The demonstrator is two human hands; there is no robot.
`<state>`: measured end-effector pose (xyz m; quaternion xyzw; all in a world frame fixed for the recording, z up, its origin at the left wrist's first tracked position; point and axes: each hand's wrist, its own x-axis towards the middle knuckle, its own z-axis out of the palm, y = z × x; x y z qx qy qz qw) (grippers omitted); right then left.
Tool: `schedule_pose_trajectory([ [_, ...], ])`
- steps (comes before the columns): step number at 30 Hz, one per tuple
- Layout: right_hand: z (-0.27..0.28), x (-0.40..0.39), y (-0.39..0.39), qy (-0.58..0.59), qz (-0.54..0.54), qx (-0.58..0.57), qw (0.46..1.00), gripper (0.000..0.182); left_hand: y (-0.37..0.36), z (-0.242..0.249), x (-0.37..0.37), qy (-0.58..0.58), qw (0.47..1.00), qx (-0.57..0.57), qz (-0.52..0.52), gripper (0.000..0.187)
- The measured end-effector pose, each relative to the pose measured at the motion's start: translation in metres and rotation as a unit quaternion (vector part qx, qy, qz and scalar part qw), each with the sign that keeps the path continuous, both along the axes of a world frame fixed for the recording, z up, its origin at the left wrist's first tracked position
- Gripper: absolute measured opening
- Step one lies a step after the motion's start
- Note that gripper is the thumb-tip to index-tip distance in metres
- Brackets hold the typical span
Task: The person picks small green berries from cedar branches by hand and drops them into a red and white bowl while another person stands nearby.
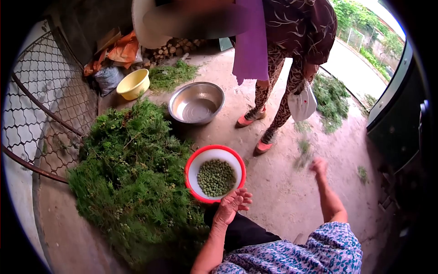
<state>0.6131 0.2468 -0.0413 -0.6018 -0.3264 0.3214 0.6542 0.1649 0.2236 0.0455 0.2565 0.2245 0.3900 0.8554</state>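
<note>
My left hand (pixel 232 204) hovers at the near rim of a white basin with a red edge (pixel 243 170), its fingers loosely bent and apart, with nothing visible in them. Small round green cones (pixel 216 178) lie inside the basin. Out to the right, my right hand (pixel 320 167) is smeared by motion, its arm stretched forward. Just beyond its fingers is a blurred green sprig (pixel 304 154); I cannot tell whether the fingers still hold it. A large heap of leafy evergreen branches (pixel 137 169) with cones among them lies left of the basin.
A metal bowl (pixel 196 102) and a yellow basin (pixel 133 85) stand farther off. Facing me, a person (pixel 296 55) bends forward, with a white hat (pixel 302 104) in one hand. Cut greenery (pixel 329 101) lies at right. A wire-mesh gate (pixel 41 100) borders the left side.
</note>
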Motion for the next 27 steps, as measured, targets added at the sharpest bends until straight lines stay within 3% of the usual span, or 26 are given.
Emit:
schedule_pose_trajectory([
  [1, 0.023, 0.017, 0.019, -0.035, -0.118, -0.02, 0.992, 0.011, 0.003, 0.001, -0.002, -0.02, 1.0, 0.006, 0.002, 0.04],
  [2, 0.061, -0.001, 0.032, 0.012, -0.234, -0.003, 0.972, 0.011, 0.004, 0.002, -0.003, -0.019, 1.0, 0.011, 0.003, 0.04],
  [4, 0.059, -0.002, 0.037, -0.011, -0.193, -0.022, 0.981, 0.012, 0.001, 0.003, -0.002, -0.029, 0.999, 0.009, 0.017, 0.039],
  [6, 0.031, -0.02, 0.033, -0.009, -0.044, -0.058, 0.997, 0.018, 0.0, 0.003, -0.002, -0.038, 0.999, 0.011, 0.018, 0.039],
  [10, 0.002, -0.152, 0.012, -0.011, 0.097, -0.145, 0.985, 0.02, -0.002, 0.005, -0.005, -0.066, 0.998, 0.008, 0.021, 0.041],
  [11, -0.004, -0.19, 0.0, -0.019, 0.127, -0.104, 0.986, 0.02, -0.002, 0.005, -0.006, -0.078, 0.997, 0.006, 0.02, 0.042],
  [12, 0.008, -0.224, -0.013, -0.029, 0.15, -0.155, 0.976, 0.022, -0.002, 0.002, -0.008, -0.075, 0.997, 0.008, 0.019, 0.042],
  [15, 0.068, -0.303, -0.052, 0.114, 0.186, -0.162, 0.962, 0.017, 0.001, -0.005, -0.013, -0.116, 0.991, 0.006, 0.06, 0.043],
  [17, 0.095, -0.325, -0.08, 0.132, 0.244, -0.152, 0.949, 0.017, 0.002, -0.003, -0.016, -0.157, 0.975, -0.016, 0.16, 0.043],
  [20, 0.1, -0.341, -0.116, 0.104, 0.363, -0.114, 0.919, 0.018, 0.003, -0.004, -0.021, -0.182, 0.966, -0.026, 0.18, 0.045],
  [21, 0.107, -0.344, -0.124, 0.099, 0.413, -0.12, 0.897, 0.017, 0.003, -0.003, -0.021, -0.17, 0.97, -0.029, 0.173, 0.048],
  [22, 0.104, -0.344, -0.128, 0.018, 0.455, -0.087, 0.886, 0.016, 0.002, -0.001, -0.021, -0.17, 0.97, -0.028, 0.172, 0.048],
  [24, 0.097, -0.347, -0.124, -0.046, 0.475, -0.017, 0.878, 0.015, -0.002, 0.002, -0.019, -0.123, 0.984, -0.012, 0.126, 0.047],
  [27, 0.097, -0.347, -0.119, -0.054, 0.479, -0.006, 0.876, 0.015, -0.007, 0.005, -0.017, -0.097, 0.99, -0.003, 0.1, 0.051],
])
